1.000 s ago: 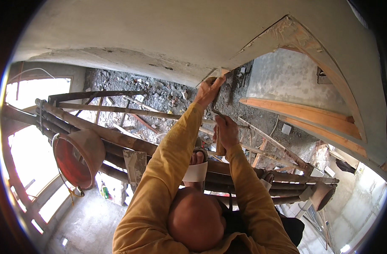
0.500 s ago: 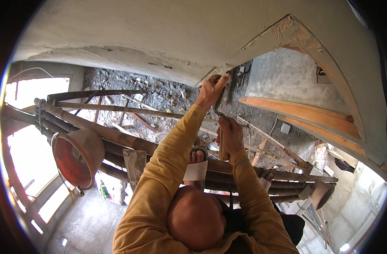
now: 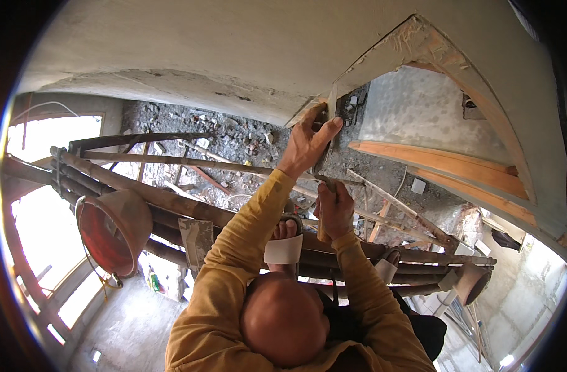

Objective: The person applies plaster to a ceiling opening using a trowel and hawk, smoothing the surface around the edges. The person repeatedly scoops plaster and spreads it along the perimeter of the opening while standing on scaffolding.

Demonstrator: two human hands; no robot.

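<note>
My left hand [image 3: 308, 139] is closed around a thin flat blade [image 3: 332, 99]. Its pale pointed end lies against the plastered edge at the lower left corner of a pointed arch opening [image 3: 413, 43]. Just below and to the right, my right hand [image 3: 336, 206] is wrapped round the wooden handle [image 3: 322, 230] of a trowel. The trowel's metal neck points up toward the left hand. Fingers hide where the neck leads, so I cannot tell whether the blade belongs to this trowel.
Below me runs a scaffold of lashed poles [image 3: 172, 201]. A reddish bucket [image 3: 114, 232] hangs at its left, another bucket [image 3: 471, 284] at its right end. A flat plastered board [image 3: 197, 242] leans on the poles. Rubble [image 3: 234, 136] covers the ground. Orange wooden boards [image 3: 438, 162] cross the opening.
My left hand has turned, and the blade end now shows more, pointing up past the thumb. My right hand has shifted slightly down and left with the trowel.
</note>
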